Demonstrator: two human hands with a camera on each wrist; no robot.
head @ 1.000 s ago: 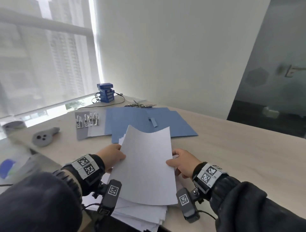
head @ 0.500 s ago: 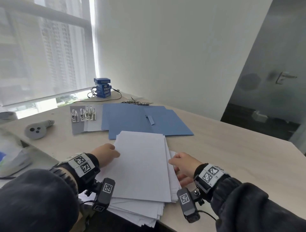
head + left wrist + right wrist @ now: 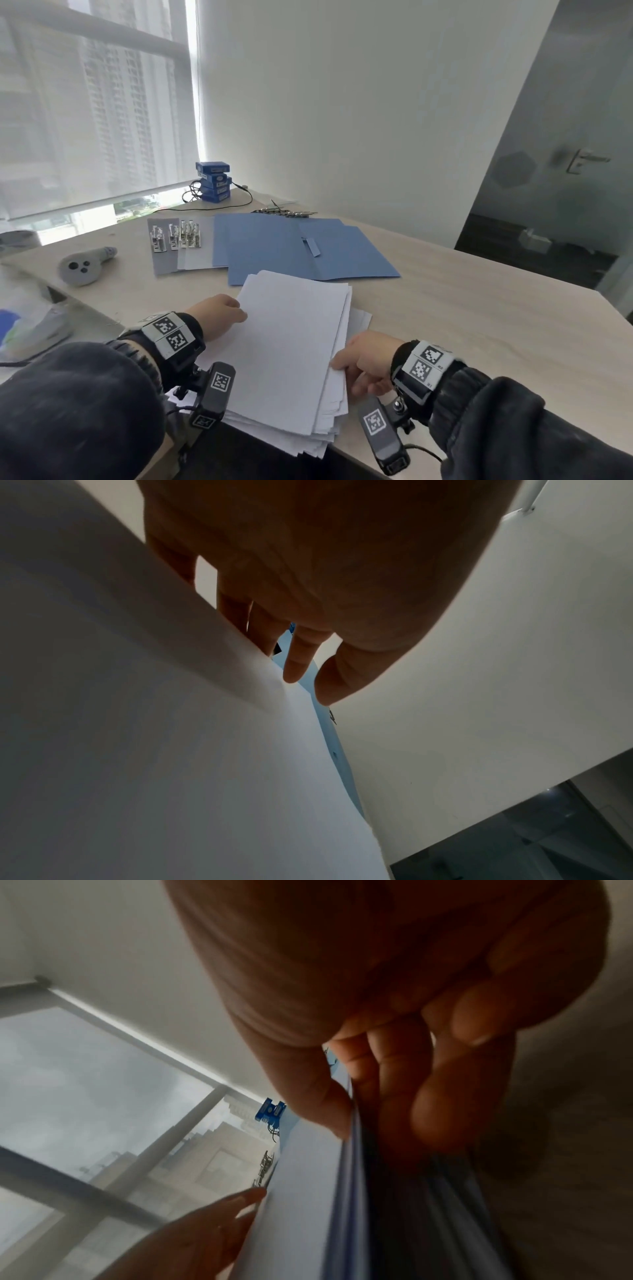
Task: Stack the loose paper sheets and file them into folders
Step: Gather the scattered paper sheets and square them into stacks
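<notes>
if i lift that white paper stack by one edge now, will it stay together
Probably not. The paper stack is loose sheets with fanned, uneven edges, so it would likely sag and splay. The right hand pinches only some top sheets; lower ones may slide off, since they overhang the table.

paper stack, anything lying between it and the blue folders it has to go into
Nothing visible does. The paper stack lies just in front of the blue folders, its far edge overlapping their near edge. The metal clips sit off to the folders' left. The right hand pinches the stack's right edge, and the left hand touches its left edge.
</notes>
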